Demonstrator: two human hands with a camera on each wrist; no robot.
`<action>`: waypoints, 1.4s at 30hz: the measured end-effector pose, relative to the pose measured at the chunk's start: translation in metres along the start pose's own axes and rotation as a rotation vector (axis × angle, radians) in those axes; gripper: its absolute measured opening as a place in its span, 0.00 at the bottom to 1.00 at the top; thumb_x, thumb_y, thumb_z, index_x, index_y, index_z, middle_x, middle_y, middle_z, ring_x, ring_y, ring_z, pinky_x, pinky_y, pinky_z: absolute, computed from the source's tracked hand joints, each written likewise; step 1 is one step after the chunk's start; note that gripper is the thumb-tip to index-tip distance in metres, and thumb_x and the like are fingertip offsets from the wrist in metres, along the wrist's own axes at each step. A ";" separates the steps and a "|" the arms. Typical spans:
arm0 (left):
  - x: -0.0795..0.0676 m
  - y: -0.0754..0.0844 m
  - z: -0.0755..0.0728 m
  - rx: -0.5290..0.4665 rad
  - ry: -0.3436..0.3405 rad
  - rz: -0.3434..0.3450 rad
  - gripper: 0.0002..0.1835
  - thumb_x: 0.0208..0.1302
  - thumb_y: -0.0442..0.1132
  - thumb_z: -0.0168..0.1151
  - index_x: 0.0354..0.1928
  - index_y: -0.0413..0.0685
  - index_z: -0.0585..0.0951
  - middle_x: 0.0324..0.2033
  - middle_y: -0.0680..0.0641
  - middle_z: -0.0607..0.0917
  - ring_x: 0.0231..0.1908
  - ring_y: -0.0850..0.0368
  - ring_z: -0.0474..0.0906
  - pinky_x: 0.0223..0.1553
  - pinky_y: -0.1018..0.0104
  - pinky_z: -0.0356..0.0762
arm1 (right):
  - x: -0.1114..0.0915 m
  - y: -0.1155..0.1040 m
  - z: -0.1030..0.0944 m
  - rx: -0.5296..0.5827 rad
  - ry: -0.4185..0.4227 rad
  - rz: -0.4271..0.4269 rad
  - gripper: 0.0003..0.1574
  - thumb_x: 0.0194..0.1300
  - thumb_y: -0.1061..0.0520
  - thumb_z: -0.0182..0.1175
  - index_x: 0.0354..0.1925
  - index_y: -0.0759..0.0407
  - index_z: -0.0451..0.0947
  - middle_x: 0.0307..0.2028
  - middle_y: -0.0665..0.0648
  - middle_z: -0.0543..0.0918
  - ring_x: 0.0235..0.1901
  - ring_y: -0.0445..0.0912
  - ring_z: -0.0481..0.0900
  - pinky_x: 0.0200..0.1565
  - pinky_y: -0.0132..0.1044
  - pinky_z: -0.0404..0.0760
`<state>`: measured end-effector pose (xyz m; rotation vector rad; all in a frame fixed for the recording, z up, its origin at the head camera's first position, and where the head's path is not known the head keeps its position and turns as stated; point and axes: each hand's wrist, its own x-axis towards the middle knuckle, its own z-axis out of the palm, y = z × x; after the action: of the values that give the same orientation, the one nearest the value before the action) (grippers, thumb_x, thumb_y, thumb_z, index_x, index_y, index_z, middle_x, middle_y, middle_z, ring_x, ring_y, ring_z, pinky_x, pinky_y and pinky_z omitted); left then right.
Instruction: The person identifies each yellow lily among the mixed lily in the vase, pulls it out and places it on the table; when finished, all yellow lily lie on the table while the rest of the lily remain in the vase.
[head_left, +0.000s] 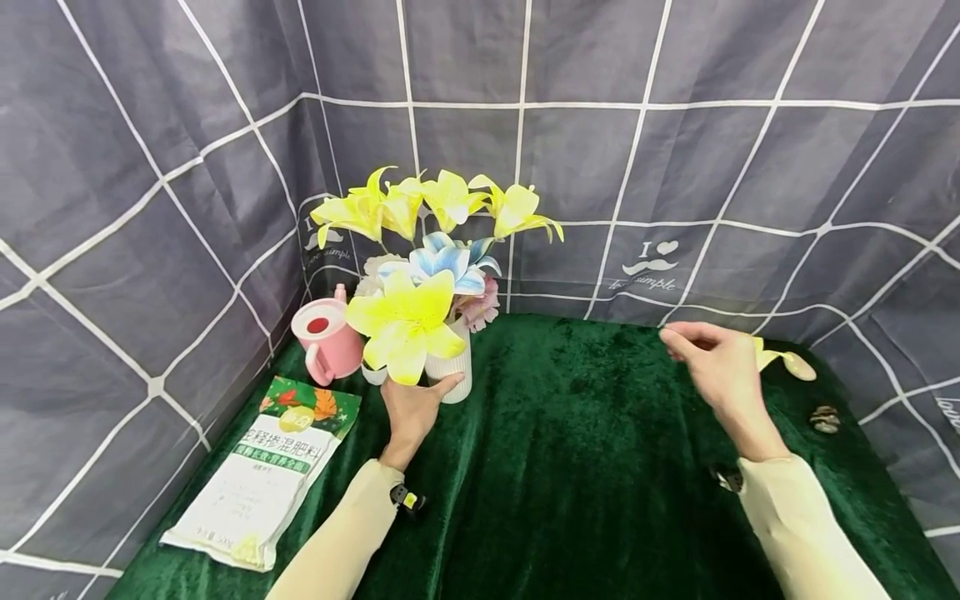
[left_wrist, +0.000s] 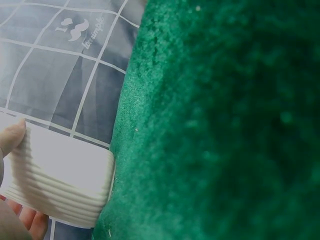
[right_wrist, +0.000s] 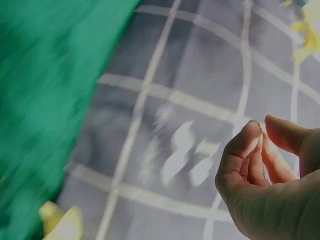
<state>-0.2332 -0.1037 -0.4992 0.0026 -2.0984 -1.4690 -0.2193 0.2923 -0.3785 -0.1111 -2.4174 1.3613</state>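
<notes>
My left hand (head_left: 411, 417) grips a white ribbed vase (head_left: 459, 371) low down; in the left wrist view the thumb lies on one side of the vase (left_wrist: 60, 175) and the fingers on the other. Over the vase spread yellow lilies (head_left: 450, 200), a blue lily (head_left: 442, 265) and a pink flower (head_left: 482, 307). A large yellow lily (head_left: 408, 325) hangs in front, covering part of the rim. My right hand (head_left: 720, 371) is raised on the right, fingers loosely curled and thumb near the index fingertip, nothing visible between them. Behind it lies a yellow flower with a pale bud (head_left: 799, 367).
Left of the vase stands a pink watering can (head_left: 333, 337). A white fertilizer bag (head_left: 262, 475) lies nearer on the left. Toward the right edge sits a small brown lump (head_left: 825, 419). Green velvet (head_left: 570, 483) covers the table, with grey gridded curtains (head_left: 577, 167) around it.
</notes>
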 end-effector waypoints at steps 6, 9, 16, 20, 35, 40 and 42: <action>-0.001 -0.004 -0.001 0.013 -0.002 -0.026 0.50 0.38 0.48 0.87 0.67 0.58 0.72 0.61 0.50 0.81 0.64 0.52 0.77 0.68 0.48 0.75 | 0.001 -0.051 0.043 0.124 -0.066 -0.092 0.20 0.65 0.49 0.70 0.46 0.64 0.87 0.23 0.29 0.83 0.24 0.29 0.83 0.32 0.23 0.82; -0.002 -0.003 -0.001 0.028 -0.004 -0.038 0.50 0.38 0.48 0.86 0.67 0.58 0.71 0.61 0.50 0.81 0.63 0.52 0.77 0.68 0.49 0.75 | 0.005 -0.069 0.063 0.182 -0.106 -0.127 0.18 0.65 0.50 0.70 0.45 0.63 0.88 0.24 0.34 0.85 0.26 0.34 0.84 0.32 0.24 0.82; -0.002 -0.002 -0.001 0.033 0.007 -0.011 0.50 0.37 0.47 0.87 0.66 0.55 0.71 0.61 0.49 0.81 0.63 0.52 0.77 0.69 0.49 0.74 | 0.016 -0.105 0.106 0.296 -0.163 -0.177 0.13 0.64 0.52 0.70 0.41 0.60 0.89 0.26 0.44 0.88 0.27 0.40 0.84 0.34 0.29 0.85; -0.002 -0.003 0.000 0.046 0.008 -0.011 0.49 0.37 0.48 0.87 0.65 0.53 0.73 0.60 0.48 0.82 0.61 0.51 0.79 0.67 0.49 0.76 | 0.027 -0.117 0.126 0.384 -0.190 -0.173 0.14 0.65 0.52 0.69 0.41 0.62 0.89 0.26 0.44 0.87 0.28 0.39 0.83 0.36 0.29 0.84; -0.001 0.001 0.003 0.004 0.011 0.003 0.50 0.36 0.45 0.88 0.65 0.54 0.72 0.61 0.49 0.81 0.63 0.52 0.78 0.70 0.50 0.74 | 0.045 -0.141 0.165 0.449 -0.204 -0.141 0.15 0.66 0.49 0.69 0.44 0.58 0.90 0.25 0.42 0.86 0.28 0.42 0.82 0.37 0.32 0.83; 0.000 0.002 0.001 0.017 0.016 0.003 0.49 0.37 0.46 0.87 0.65 0.53 0.73 0.60 0.49 0.82 0.62 0.51 0.78 0.69 0.49 0.75 | 0.048 -0.144 0.169 0.479 -0.214 -0.133 0.15 0.65 0.49 0.70 0.42 0.58 0.90 0.24 0.42 0.86 0.28 0.42 0.83 0.39 0.34 0.84; 0.001 0.002 0.001 0.031 0.016 0.001 0.48 0.37 0.47 0.87 0.64 0.53 0.73 0.59 0.48 0.82 0.61 0.51 0.79 0.68 0.49 0.76 | 0.048 -0.144 0.170 0.481 -0.212 -0.133 0.15 0.64 0.49 0.70 0.41 0.58 0.90 0.23 0.42 0.85 0.27 0.42 0.82 0.39 0.34 0.84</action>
<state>-0.2334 -0.1019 -0.4971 0.0253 -2.1077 -1.4318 -0.3080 0.0893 -0.3236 0.3268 -2.1314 1.9221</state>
